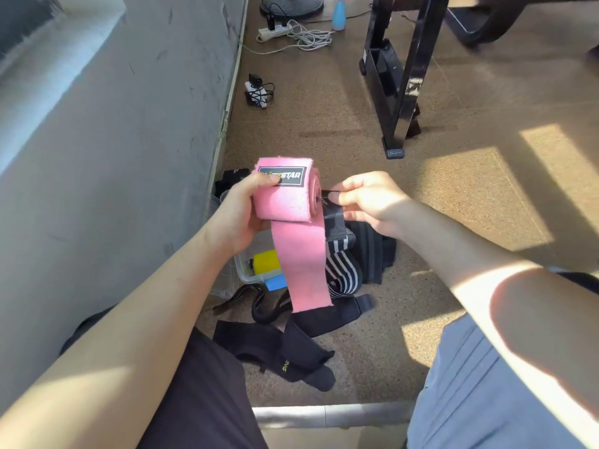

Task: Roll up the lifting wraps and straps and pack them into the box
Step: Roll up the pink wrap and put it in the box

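My left hand [240, 215] grips a pink lifting wrap [291, 202] that is mostly rolled, with a black logo patch on top and a loose tail hanging down. My right hand [366, 199] pinches a thin black loop at the roll's right end. Below on the floor stands a clear plastic box [243, 270] holding a yellow roll [266, 261] and something blue. Beside it lie a black-and-white striped wrap [343, 273], a grey wrap [379, 251] and several black straps [291, 348].
A grey wall [113, 157] runs along the left. A black metal equipment frame [402, 92] stands ahead on the right. A power strip with white cable [291, 32], a charger [257, 92] and a blue bottle [340, 12] lie farther off. A metal bar [324, 414] crosses between my knees.
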Demonstrator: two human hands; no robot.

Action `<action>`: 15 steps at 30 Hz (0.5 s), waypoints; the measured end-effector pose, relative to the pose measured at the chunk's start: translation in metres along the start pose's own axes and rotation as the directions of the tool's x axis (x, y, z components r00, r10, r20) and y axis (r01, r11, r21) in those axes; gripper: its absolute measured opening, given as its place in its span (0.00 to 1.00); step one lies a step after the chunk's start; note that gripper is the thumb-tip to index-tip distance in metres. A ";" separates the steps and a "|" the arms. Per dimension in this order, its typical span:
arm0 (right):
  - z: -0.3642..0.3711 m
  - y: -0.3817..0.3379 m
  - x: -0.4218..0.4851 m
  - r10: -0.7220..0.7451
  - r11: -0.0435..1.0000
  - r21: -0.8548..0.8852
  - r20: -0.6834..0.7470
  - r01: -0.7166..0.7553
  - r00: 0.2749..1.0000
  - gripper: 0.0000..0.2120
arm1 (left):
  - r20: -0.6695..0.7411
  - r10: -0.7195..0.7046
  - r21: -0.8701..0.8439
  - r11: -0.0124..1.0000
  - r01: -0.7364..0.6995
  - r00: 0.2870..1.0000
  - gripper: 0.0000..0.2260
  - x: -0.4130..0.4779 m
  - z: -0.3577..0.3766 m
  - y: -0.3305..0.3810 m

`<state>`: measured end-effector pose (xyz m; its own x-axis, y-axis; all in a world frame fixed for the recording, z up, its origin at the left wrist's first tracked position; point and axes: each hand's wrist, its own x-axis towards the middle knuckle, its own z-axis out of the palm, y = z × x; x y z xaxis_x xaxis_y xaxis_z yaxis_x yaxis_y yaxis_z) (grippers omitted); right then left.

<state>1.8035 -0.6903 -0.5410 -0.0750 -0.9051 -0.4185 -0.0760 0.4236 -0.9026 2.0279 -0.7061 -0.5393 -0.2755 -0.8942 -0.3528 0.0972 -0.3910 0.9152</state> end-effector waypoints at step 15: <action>0.003 0.003 -0.001 -0.088 0.984 -0.150 0.059 0.096 0.994 0.18 | -0.052 -0.007 0.004 1.000 0.007 0.999 0.12 -0.001 -0.010 0.006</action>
<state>1.8059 -0.6887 -0.5437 -0.0092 -0.9393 -0.3429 -0.2311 0.3356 -0.9132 2.0377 -0.7100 -0.5357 -0.2257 -0.9017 -0.3687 0.0915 -0.3964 0.9135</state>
